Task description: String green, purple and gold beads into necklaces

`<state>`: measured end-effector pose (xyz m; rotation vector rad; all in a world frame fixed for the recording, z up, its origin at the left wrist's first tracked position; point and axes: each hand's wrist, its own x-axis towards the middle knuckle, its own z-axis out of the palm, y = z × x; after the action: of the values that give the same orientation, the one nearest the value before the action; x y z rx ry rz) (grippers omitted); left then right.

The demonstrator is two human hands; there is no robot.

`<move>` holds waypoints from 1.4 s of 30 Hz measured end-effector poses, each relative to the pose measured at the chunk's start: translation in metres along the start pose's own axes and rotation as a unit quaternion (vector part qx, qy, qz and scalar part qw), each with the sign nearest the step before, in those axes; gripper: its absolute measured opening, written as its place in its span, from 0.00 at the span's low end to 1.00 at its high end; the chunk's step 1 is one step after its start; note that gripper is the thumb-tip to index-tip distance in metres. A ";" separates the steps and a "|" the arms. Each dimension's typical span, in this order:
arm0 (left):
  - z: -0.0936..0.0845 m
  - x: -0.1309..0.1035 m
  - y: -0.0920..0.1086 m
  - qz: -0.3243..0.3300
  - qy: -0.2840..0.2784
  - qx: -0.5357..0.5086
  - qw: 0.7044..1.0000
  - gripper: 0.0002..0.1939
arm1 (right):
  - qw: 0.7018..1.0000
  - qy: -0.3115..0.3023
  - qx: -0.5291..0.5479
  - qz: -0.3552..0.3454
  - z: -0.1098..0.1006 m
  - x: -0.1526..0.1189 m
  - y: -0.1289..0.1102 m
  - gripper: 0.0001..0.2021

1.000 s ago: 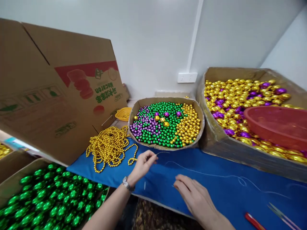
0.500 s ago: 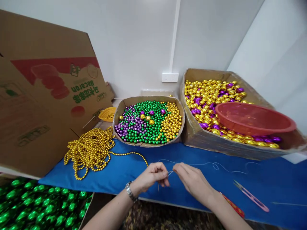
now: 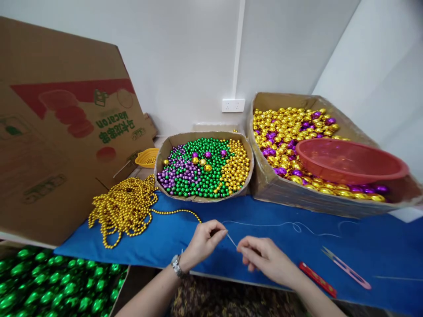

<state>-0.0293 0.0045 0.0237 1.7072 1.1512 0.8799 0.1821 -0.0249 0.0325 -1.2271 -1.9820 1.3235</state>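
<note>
My left hand (image 3: 207, 241), with a metal watch on its wrist, pinches a thin white thread (image 3: 231, 239) over the front of the blue cloth. The thread runs tight for a short way down to my right hand (image 3: 259, 256), whose thumb and fingertips are closed on it. More thread (image 3: 277, 225) lies loose across the cloth behind, with a small loop in it. A gold bead string (image 3: 181, 212) trails from a heaped pile of gold beads (image 3: 124, 207) toward my left hand. Its near end is hidden there.
A cardboard tray (image 3: 198, 200) holds small green, purple and gold beads. Right of it, a larger box (image 3: 284, 193) carries big gold and purple beads and a red basin (image 3: 357, 163). Pink thread snips (image 3: 346, 267) and a red case (image 3: 317, 279) lie at right; green beads (image 3: 59, 281) lower left.
My hands have drawn slightly apart, stretching the thread between them. The left rose a little; the right turned and dropped, showing more of its fingers and uncovering the red case.
</note>
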 end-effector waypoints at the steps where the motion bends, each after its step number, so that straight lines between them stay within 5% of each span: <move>1: 0.002 0.000 -0.002 0.000 0.008 -0.001 1.000 0.11 | 0.991 -0.020 0.121 0.048 0.006 -0.001 0.000 0.12; 3: 0.008 -0.002 -0.006 -0.006 0.025 -0.025 0.999 0.10 | 0.945 0.010 0.311 0.103 0.018 -0.001 0.001 0.14; 6: 0.015 -0.005 -0.012 0.000 0.045 -0.037 0.998 0.11 | 0.902 0.113 0.404 0.101 0.028 0.003 0.002 0.18; 8: 0.019 -0.007 -0.013 0.006 0.046 -0.027 0.999 0.12 | 0.930 0.140 0.333 0.073 0.030 0.006 0.003 0.20; 11: 0.023 -0.009 -0.012 -0.020 0.026 -0.070 0.997 0.12 | 0.985 0.167 0.042 -0.016 0.033 0.011 0.008 0.17; 15: 0.032 -0.007 -0.012 -0.079 0.011 -0.177 0.981 0.14 | 0.948 0.207 -0.222 -0.097 0.043 0.019 0.018 0.17; 24: 0.030 -0.003 -0.015 -0.132 0.029 -0.181 0.974 0.17 | 0.950 0.186 -0.227 -0.106 0.035 0.017 0.008 0.07; 35: 0.022 -0.007 -0.011 -0.177 -0.113 -0.263 0.942 0.18 | 0.922 0.209 -0.252 -0.207 0.027 0.021 0.023 0.08; 42: 0.028 -0.007 -0.008 -0.159 0.005 -0.259 0.953 0.17 | 0.875 0.289 -0.323 -0.217 0.033 0.010 0.011 0.13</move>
<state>-0.0091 -0.0080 0.0058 1.0583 1.0476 0.8888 0.1565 -0.0308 0.0073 -1.1467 -2.0941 0.0262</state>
